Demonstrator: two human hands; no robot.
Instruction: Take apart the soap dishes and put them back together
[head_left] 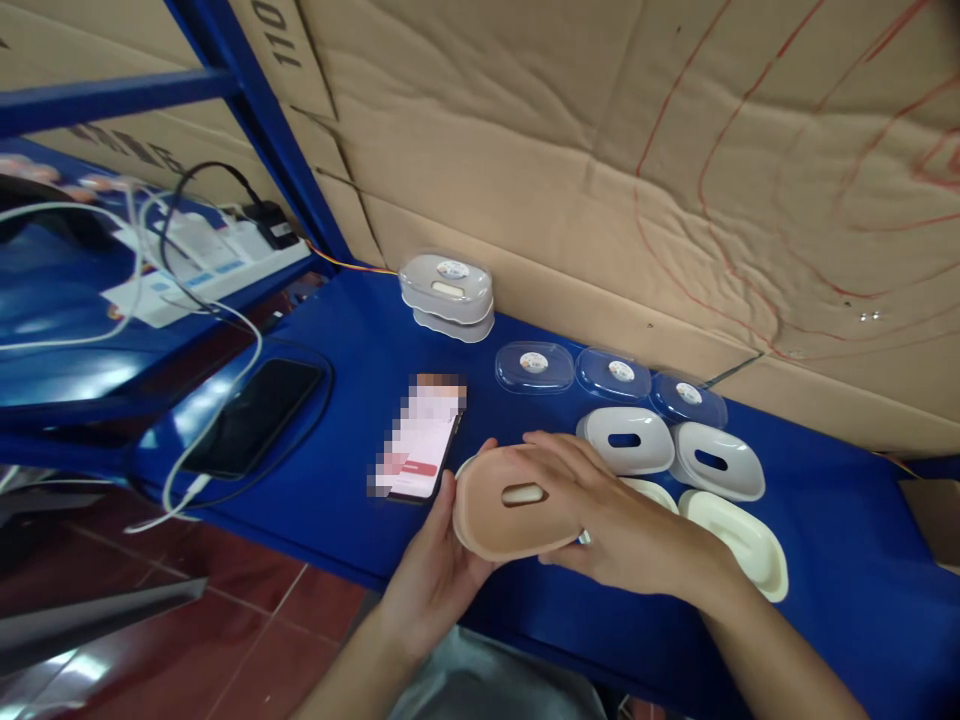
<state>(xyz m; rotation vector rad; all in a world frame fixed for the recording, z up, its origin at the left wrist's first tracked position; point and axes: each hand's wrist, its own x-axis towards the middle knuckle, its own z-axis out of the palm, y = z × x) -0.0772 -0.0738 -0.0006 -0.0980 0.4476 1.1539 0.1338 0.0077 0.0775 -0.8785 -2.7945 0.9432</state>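
Left hand (435, 565) cupping underneath, grasping tan oval plastic tray with slot (510, 500) above near edge of blue tabletop (360, 340). Right hand (622, 525) gripping tray's right end, fingers curling over rim. Lit smartphone (420, 440) lying just left; white oval trays (675, 455) and clear lids (611, 372) sitting right. Cardboard wall (600, 150) standing behind.

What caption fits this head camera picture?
Both hands, left and right, hold a tan oval tray over a blue table.

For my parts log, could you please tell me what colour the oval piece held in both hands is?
The oval piece is a light tan, peachy beige, seen plainly in the head view.
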